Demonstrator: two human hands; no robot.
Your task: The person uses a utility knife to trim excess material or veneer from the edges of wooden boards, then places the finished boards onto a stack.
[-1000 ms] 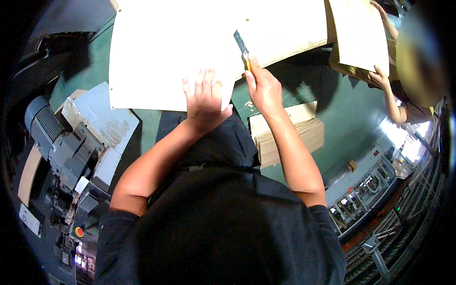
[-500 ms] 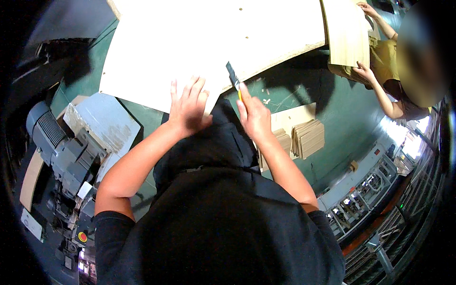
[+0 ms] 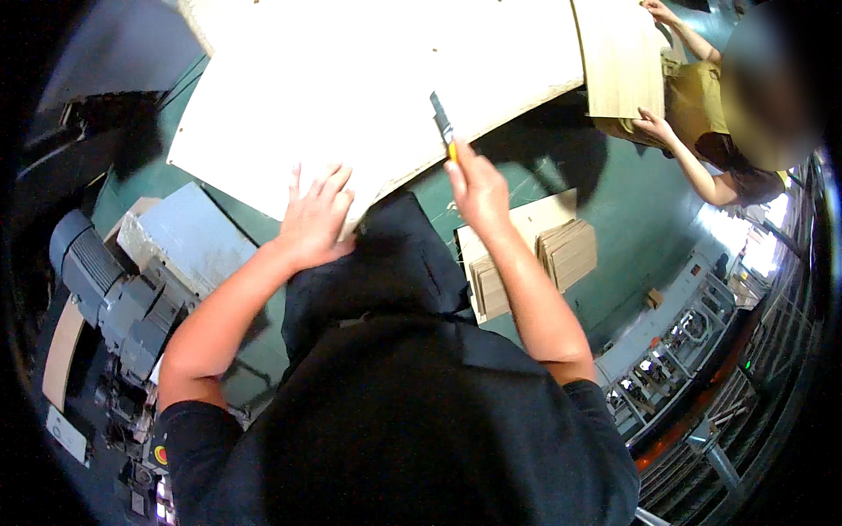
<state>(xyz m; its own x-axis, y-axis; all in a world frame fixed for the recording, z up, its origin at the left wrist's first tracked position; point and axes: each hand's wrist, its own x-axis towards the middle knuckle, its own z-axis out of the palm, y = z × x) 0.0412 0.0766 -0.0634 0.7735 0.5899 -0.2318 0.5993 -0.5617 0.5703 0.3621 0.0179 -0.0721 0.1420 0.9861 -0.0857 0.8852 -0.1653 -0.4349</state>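
A large pale cardboard sheet (image 3: 368, 96) lies across the top of the view. My left hand (image 3: 314, 219) presses flat on its near edge, fingers spread. My right hand (image 3: 478, 188) grips a utility knife (image 3: 443, 123) with a yellow body, its blade pointing up over the sheet's near edge. My black clothing fills the lower middle of the view.
A grey electric motor and machine housing (image 3: 114, 289) stand at the left. Stacks of brown cardboard pieces (image 3: 568, 252) lie on the green floor at right. Another person in a yellow top (image 3: 693, 101) holds a second cardboard sheet (image 3: 621, 57) at the upper right. Metal machinery (image 3: 693, 368) runs along the lower right.
The view has tilted, so the sheet now sits slanted. Both my hands have drawn nearer to me along the sheet's near edge, the knife still in my right hand.
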